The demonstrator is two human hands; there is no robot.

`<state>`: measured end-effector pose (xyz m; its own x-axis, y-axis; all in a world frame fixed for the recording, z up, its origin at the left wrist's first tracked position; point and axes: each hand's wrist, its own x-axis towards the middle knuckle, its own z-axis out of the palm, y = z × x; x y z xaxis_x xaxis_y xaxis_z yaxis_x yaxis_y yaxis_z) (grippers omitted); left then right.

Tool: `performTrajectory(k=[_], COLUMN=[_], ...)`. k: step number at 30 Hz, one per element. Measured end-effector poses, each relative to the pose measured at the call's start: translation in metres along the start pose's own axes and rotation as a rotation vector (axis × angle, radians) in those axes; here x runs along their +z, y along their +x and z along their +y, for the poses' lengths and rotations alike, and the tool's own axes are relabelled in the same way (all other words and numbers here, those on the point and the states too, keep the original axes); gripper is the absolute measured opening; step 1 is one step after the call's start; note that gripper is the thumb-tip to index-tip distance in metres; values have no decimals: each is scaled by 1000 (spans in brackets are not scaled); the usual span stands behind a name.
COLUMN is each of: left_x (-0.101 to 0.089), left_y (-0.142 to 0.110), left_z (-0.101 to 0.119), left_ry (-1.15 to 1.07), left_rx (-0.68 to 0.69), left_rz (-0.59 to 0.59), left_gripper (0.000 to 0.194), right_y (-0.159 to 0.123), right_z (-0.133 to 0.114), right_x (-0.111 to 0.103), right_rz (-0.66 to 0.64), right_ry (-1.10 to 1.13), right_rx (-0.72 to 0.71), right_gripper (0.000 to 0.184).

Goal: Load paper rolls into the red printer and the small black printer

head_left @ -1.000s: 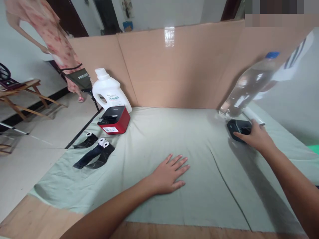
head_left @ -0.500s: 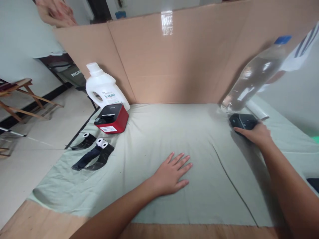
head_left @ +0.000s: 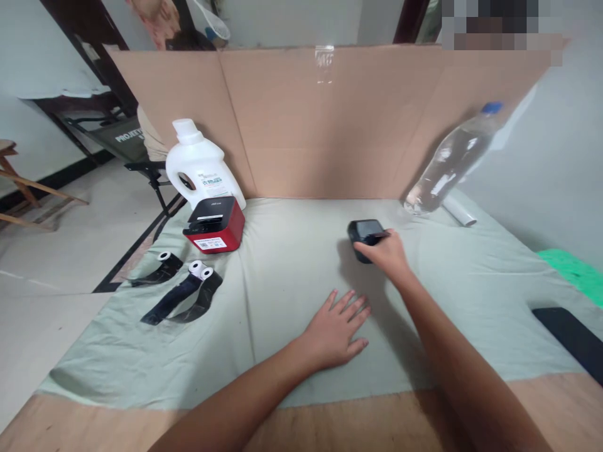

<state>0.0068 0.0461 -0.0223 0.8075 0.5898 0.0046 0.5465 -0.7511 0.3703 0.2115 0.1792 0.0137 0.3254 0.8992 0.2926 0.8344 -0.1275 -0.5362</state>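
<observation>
**Dark device in right hand at mid-cloth; containers and cardboard along the back**

Right hand: partly closed around the dark device, thumb on its near left side, fingers at its right side. Device sits right of centre over the cloth, with its shadow beside it; cannot tell whether its base touches.

Left hand: palm down on the cloth, fingers spread, holding nothing. It lies on the near side of the device, apart from it.

Surroundings, left: red box with black top, in front of the white jug and hiding part of its base. Nearer the person, three dark rolls with white ends, two of them side by side.

Back: cardboard stands as a wall across the far edge.

Right: clear bottle, blue cap, tilted at the cardboard; a white tube lies just beside its foot. Farther right, green material and a black slab, cut by the frame.

Near edge: bare wood of the worktop shows; both forearms cross it. Beyond the left edge: folding chair, wooden stool.
</observation>
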Motion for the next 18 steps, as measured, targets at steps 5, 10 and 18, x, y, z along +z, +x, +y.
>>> performTrajectory(k=[5,10,18], left_x=[4,3,1], left_y=[1,1,3], left_z=[1,0,2], left_ry=[26,32,-22], left_rx=[14,32,41], left_rz=[39,39,83], left_gripper=[64,57,59], right_y=[-35,-47,-48], right_z=[-76,-86,-81], right_x=[39,56,61], right_rz=[-84,-73,-26], right_ry=[-126,-133,-140], right_rx=[-2,49,-22], right_gripper=[66,69,63])
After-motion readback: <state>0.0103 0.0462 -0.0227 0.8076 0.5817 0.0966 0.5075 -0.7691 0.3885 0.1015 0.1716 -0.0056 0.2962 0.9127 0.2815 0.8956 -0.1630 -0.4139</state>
